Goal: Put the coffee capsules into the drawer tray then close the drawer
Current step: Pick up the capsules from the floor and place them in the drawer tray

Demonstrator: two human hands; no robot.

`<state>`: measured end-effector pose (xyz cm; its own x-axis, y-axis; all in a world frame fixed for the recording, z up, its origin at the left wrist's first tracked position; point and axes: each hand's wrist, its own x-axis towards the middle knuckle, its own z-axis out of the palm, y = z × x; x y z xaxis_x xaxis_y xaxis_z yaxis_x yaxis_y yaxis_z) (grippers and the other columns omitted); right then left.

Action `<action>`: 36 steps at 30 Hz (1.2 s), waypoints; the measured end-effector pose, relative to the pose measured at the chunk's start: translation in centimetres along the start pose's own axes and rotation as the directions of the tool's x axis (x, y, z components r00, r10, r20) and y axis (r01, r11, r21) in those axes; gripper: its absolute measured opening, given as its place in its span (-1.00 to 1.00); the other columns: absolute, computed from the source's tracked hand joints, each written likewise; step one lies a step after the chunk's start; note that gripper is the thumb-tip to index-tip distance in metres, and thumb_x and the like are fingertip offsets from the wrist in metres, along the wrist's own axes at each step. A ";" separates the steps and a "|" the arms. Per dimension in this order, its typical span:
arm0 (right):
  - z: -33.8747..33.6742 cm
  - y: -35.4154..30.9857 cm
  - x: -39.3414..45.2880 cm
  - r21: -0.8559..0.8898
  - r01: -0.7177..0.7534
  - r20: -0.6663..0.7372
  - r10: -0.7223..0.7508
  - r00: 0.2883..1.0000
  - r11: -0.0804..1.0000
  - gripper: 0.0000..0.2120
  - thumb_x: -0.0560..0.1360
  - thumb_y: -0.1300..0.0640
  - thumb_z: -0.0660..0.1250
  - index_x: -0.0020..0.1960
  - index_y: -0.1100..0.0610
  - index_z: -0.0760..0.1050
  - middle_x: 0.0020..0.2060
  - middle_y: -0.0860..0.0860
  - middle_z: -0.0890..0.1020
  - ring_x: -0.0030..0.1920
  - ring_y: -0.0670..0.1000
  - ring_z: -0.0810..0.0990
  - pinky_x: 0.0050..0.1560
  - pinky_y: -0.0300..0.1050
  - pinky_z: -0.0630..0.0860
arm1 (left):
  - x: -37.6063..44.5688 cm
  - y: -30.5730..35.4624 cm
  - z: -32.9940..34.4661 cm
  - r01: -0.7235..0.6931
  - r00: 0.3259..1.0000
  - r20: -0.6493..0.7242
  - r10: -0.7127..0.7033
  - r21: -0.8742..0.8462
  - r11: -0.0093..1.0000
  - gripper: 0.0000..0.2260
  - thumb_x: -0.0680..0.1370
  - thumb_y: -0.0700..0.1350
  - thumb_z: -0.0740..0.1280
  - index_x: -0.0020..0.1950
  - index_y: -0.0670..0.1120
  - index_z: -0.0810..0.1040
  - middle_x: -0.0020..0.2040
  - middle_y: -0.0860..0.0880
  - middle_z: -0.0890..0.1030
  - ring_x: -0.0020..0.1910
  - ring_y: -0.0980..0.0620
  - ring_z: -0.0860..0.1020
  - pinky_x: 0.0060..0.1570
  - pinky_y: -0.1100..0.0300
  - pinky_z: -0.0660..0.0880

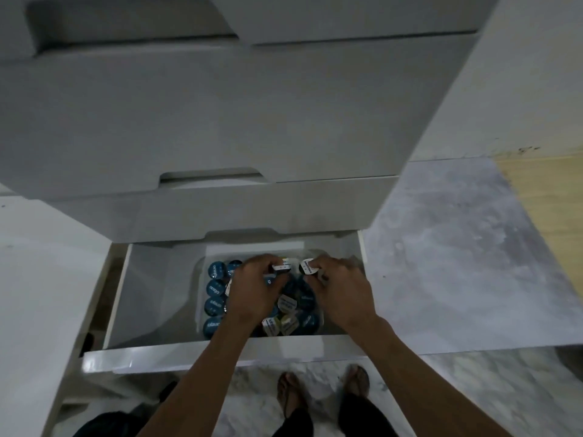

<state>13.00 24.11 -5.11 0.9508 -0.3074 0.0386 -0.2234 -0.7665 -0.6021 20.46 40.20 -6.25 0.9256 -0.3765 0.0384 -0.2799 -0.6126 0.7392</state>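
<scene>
Bottom drawer (pixel 151 298) of a white cabinet is pulled out, open. Clear plastic tray (pixel 199 280) sits in the right part of the drawer, against the back wall; left part of the drawer floor is bare white. Tray is packed with coffee capsules: a column of blue-lidded capsules (pixel 214 305) along the tray's left side, more blue ones in the middle and right, and a few white/silver-lidded capsules (pixel 285 302) lying tilted near the tray's front. Both hands are down in the tray at its back row. Left hand (pixel 252 287) has fingers curled round a dark capsule with white lid (pixel 280 267), held at the fingertips over the back of the tray. Right hand (pixel 339 287) pinches a second white-lidded capsule (pixel 306 266) between thumb and fingers, lid facing up toward the camera. The two held capsules are just beside each other, a small gap between them. Cannot tell if either held capsule touches the tray floor or the capsules beneath. Both forearms reach in over the drawer front (pixel 164 357). Closed white drawers (pixel 202 121) stacked above, each with a cut-out handle. Marbled grey floor (pixel 457 263) to the right and below; person's two feet in sandals (pixel 325 389) visible on it under the drawer front.
</scene>
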 end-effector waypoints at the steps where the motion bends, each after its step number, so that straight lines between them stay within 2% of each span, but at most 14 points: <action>1: 0.5 0.1 0.4 -0.018 0.013 0.010 -0.013 1.000 1.000 -0.81 0.50 0.05 0.40 0.10 0.02 0.59 -0.13 0.03 0.69 -0.13 0.06 0.64 -0.25 -0.14 0.53 | 0.5 -0.2 0.3 -0.003 1.000 0.031 0.003 0.016 1.000 -0.86 0.45 -0.18 0.48 -0.01 -0.09 0.66 -0.06 0.01 0.69 -0.09 0.07 0.63 -0.02 0.07 0.60; 3: 1.3 0.3 1.3 -0.026 -0.002 0.047 0.004 0.999 1.000 -0.82 0.50 0.09 0.39 0.09 0.06 0.58 -0.11 0.06 0.69 -0.15 0.09 0.65 -0.25 -0.09 0.57 | 1.4 -0.6 0.8 -0.010 0.997 0.074 0.007 0.044 0.999 -0.84 0.45 -0.21 0.46 0.02 -0.08 0.66 -0.05 -0.02 0.68 -0.05 0.01 0.60 -0.01 0.03 0.59; 8: 2.4 0.7 2.4 -0.019 -0.038 0.064 0.039 0.997 0.999 -0.83 0.49 0.14 0.38 0.07 0.12 0.59 -0.05 0.08 0.68 -0.11 0.10 0.64 -0.22 -0.19 0.43 | 2.4 -1.3 1.5 -0.014 0.990 0.143 -0.006 0.143 0.990 -0.81 0.46 -0.19 0.44 0.06 -0.05 0.65 -0.03 -0.10 0.66 0.06 -0.09 0.53 0.02 -0.03 0.55; 12: 3.2 0.9 3.0 -0.080 -0.029 0.092 0.037 0.995 0.996 -0.84 0.49 0.14 0.36 0.07 0.09 0.58 0.00 0.05 0.63 -0.09 0.06 0.62 -0.23 -0.21 0.43 | 3.0 -1.2 1.6 -0.020 0.989 0.149 -0.009 0.194 0.981 -0.75 0.45 -0.21 0.42 0.13 -0.07 0.64 -0.01 -0.15 0.66 0.12 -0.12 0.53 0.09 -0.03 0.52; 20: 3.9 1.3 4.2 -0.183 0.040 0.158 -0.011 0.987 0.982 -0.76 0.49 0.17 0.32 0.15 0.11 0.56 0.06 0.09 0.56 0.03 0.12 0.56 -0.16 -0.04 0.56 | 3.4 -1.5 2.2 -0.077 0.982 0.190 0.015 0.324 0.943 -0.64 0.45 -0.25 0.39 0.23 -0.03 0.61 0.01 -0.21 0.63 0.10 -0.16 0.53 0.13 0.05 0.45; 25: 3.9 1.5 4.5 -0.254 0.102 0.176 -0.058 0.983 0.962 -0.76 0.49 0.19 0.32 0.14 0.12 0.58 0.08 0.10 0.56 0.09 0.15 0.52 -0.17 0.01 0.57 | 3.6 -2.2 2.5 -0.100 0.976 0.219 0.015 0.383 0.918 -0.70 0.48 -0.21 0.33 0.18 0.00 0.63 0.00 -0.16 0.64 0.14 -0.08 0.51 0.19 0.05 0.36; 29: 3.9 1.5 4.3 -0.290 0.134 0.164 -0.089 0.982 0.948 -0.79 0.46 0.21 0.36 0.08 0.14 0.62 0.03 0.11 0.61 0.07 0.16 0.54 -0.25 0.01 0.56 | 3.6 -2.5 2.5 -0.113 0.972 0.233 0.027 0.366 0.924 -0.74 0.50 -0.24 0.29 0.10 -0.03 0.66 -0.03 -0.14 0.67 0.12 -0.11 0.50 0.18 0.03 0.36; 33: 3.7 1.6 4.3 -0.310 0.152 0.173 -0.102 0.980 0.939 -0.81 0.46 0.21 0.36 0.04 0.12 0.64 -0.01 0.11 0.62 0.06 0.16 0.54 -0.29 0.02 0.58 | 3.7 -2.6 2.3 -0.160 0.963 0.259 0.069 0.346 0.925 -0.84 0.49 -0.26 0.30 -0.10 -0.09 0.67 -0.10 -0.10 0.68 -0.03 -0.14 0.53 0.04 0.05 0.42; 36: 3.5 1.6 4.4 -0.315 0.158 0.180 -0.104 0.978 0.936 -0.83 0.48 0.18 0.34 0.03 0.11 0.65 0.00 0.10 0.62 0.07 0.14 0.54 -0.26 0.00 0.58 | 4.0 -2.9 2.4 -0.177 0.960 0.267 0.090 0.324 0.929 -0.85 0.47 -0.26 0.33 -0.12 -0.11 0.69 -0.13 -0.12 0.67 -0.11 -0.14 0.58 0.00 0.02 0.50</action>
<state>17.57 23.52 -8.74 0.9920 -0.1190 -0.0431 -0.1265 -0.9437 -0.3057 24.31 38.79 -9.83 0.7951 -0.6018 -0.0757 -0.5066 -0.7275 0.4627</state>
